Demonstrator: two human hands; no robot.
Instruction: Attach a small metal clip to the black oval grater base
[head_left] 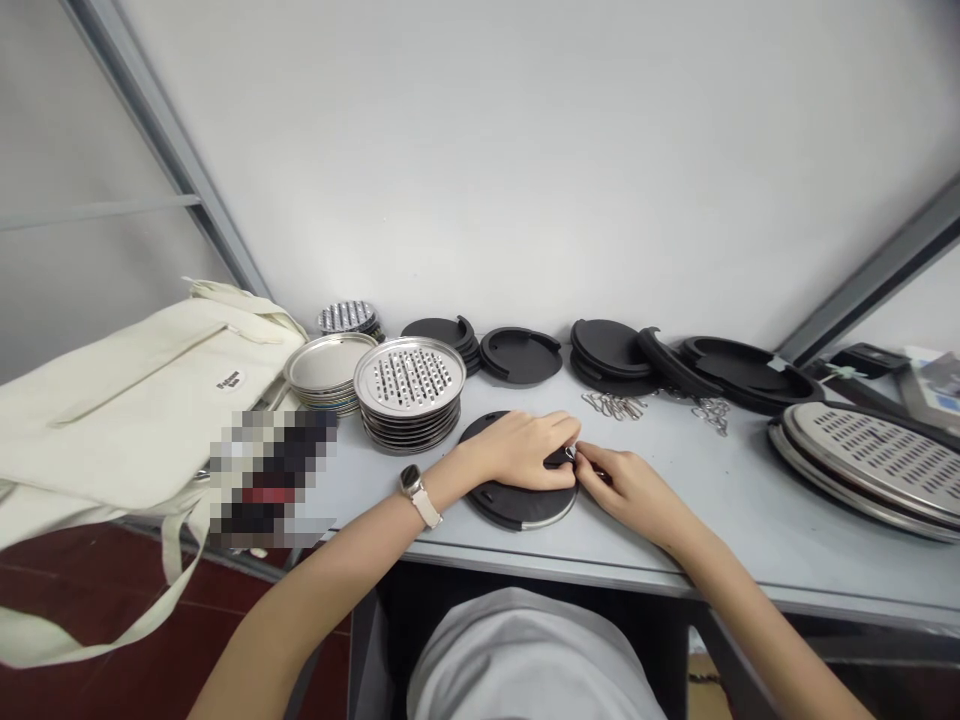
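Observation:
A round black plastic holder lies on the table near its front edge, with a silvery metal rim showing along its lower right side. My left hand rests over it, fingers curled around its right part. At that right edge a small metal wire clip shows between the two hands. The fingertips of my right hand are pinched together on this clip, partly hiding it. Just behind the hands lie loose wire clips. Left of the holder stands a stack of round metal grater discs.
Plain metal discs are stacked at left, beside a cream bag. More black holders line the wall. A second clip pile lies at right, near large metal grater plates. The table's front edge runs close below my hands.

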